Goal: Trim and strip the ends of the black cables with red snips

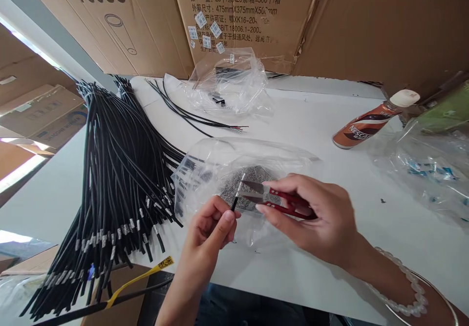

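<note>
Left hand (214,228) and right hand (326,213) at the snips (256,188)
Left pinches beside the blades; right grips the handles.

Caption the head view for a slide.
Left hand holds a black cable; right hand holds red snips, blades parted, at its silvery end, near bundled cables.
</note>
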The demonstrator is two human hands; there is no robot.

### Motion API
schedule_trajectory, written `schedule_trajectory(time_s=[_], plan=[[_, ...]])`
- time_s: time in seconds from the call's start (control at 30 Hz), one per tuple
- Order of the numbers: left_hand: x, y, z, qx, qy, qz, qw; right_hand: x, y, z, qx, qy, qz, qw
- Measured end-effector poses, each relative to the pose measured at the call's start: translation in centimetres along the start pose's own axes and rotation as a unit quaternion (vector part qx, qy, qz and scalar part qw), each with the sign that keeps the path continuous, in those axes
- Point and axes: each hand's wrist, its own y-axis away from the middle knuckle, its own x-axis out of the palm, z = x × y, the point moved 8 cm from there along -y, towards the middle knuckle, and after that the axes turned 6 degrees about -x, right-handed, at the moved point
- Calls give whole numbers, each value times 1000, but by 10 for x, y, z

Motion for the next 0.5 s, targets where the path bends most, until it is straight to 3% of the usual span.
schedule_trajectory(time_s=[0.13, 0.3, 0.5], plan=[[1, -4, -1, 4, 6, 4, 1000, 16, 1, -3, -10, -9, 53, 999], [3, -7, -5, 14, 1, -2, 1000, 24, 3, -14, 14, -9, 74, 997], [3, -13, -5, 14, -6, -12, 1000, 33, 4, -34, 105, -61, 102, 987]])
